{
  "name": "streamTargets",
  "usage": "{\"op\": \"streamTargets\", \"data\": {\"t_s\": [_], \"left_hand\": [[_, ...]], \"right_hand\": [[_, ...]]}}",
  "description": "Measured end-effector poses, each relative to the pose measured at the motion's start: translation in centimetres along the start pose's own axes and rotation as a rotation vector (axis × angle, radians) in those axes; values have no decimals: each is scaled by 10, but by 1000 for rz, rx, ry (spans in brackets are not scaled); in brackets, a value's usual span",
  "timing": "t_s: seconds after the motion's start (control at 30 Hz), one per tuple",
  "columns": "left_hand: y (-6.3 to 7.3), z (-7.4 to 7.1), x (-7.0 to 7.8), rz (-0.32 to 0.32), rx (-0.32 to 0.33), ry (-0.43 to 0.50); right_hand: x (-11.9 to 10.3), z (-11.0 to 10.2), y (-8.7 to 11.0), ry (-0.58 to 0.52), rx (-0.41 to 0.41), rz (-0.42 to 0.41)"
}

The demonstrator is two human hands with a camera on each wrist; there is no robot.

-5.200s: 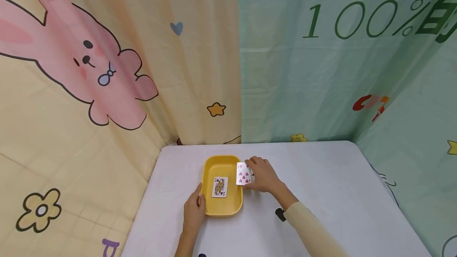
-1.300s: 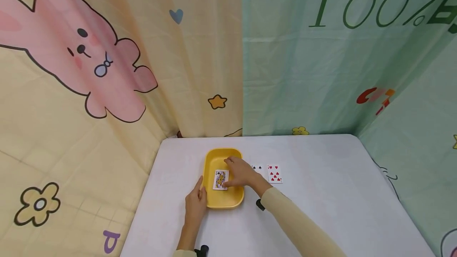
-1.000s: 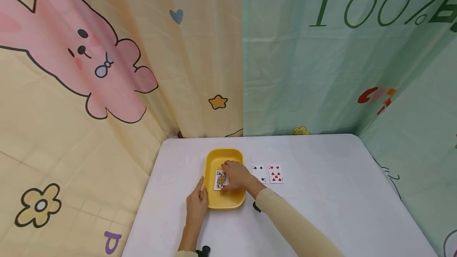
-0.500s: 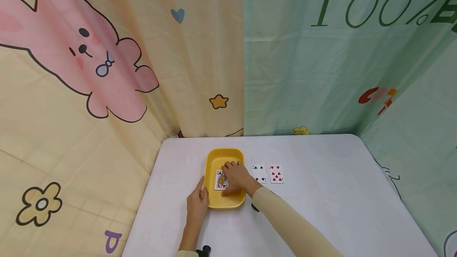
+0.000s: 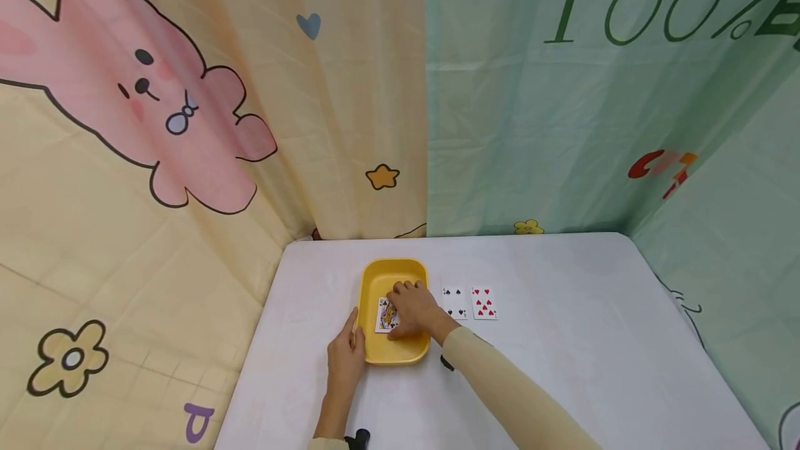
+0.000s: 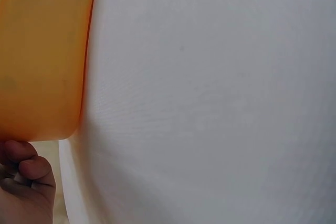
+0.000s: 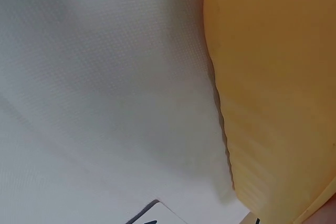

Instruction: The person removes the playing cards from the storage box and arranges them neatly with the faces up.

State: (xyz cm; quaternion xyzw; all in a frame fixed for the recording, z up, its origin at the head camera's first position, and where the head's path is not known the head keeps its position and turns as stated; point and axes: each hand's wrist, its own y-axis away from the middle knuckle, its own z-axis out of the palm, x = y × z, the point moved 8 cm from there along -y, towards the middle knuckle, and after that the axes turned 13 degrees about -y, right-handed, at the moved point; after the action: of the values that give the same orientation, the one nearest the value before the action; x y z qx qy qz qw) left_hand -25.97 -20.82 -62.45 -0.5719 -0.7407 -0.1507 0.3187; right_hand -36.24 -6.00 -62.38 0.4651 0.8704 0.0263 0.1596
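A yellow tray (image 5: 394,358) stands on the table, and in it lies a face card (image 5: 384,318) with club marks, partly covered by my right hand (image 5: 414,310). The fingers of that hand curl at the card's far side and the thumb is at its near side, pinching it by the edges. My left hand (image 5: 346,356) grips the tray's left rim. In the left wrist view its curled fingertips (image 6: 35,167) are right at the tray's edge. Just right of the tray lie a spade card (image 5: 454,303) and a hearts card (image 5: 484,303), side by side and face up.
A white cloth covers the table (image 5: 562,339). Patterned curtains (image 5: 362,103) hang behind it and on both sides. The right wrist view shows the tray's outer wall (image 7: 273,77) and one white card corner (image 7: 157,216).
The hearts card, held over the tray's right rim before, lies on the table beside the spade card. My right hand has come over the face card, and its thumb has shifted toward the card's near edge.
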Motion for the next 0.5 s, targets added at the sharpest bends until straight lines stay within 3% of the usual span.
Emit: {"op": "streamTargets", "data": {"t_s": [0.27, 0.5], "left_hand": [[1, 1, 0, -3, 17, 4], [0, 1, 0, -17, 7, 0]], "right_hand": [[1, -1, 1, -16, 1, -8], [-3, -10, 6, -90, 59, -53]]}}
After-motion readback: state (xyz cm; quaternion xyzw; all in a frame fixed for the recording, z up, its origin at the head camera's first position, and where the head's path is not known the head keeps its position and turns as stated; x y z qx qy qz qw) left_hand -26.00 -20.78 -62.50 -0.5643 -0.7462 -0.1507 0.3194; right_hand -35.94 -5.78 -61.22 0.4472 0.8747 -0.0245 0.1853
